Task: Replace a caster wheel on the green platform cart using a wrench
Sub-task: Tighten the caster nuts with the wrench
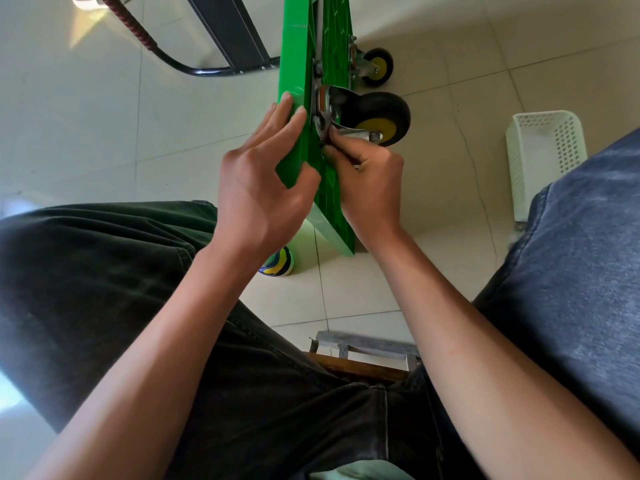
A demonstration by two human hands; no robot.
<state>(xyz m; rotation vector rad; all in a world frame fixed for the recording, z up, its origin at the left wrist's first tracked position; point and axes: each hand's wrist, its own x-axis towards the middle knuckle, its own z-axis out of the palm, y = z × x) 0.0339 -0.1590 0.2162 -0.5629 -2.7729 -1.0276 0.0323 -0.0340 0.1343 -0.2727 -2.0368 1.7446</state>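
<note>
The green cart (313,109) stands on its edge on the tiled floor (104,116), between the seated person's knees, its wheels pointing right. The left hand (263,181) reaches forward with straight fingers laid flat against the cart's smooth top face, thumb hooked round the near edge. The right hand (370,174) comes in from the right, wrist bent, fingers curled tight round a small metal tool at the mounting plate of the near wheel (377,117); whether it is the wrench cannot be told. A second wheel (377,66) sits farther along. A white basket (543,157) lies to the right.
</note>
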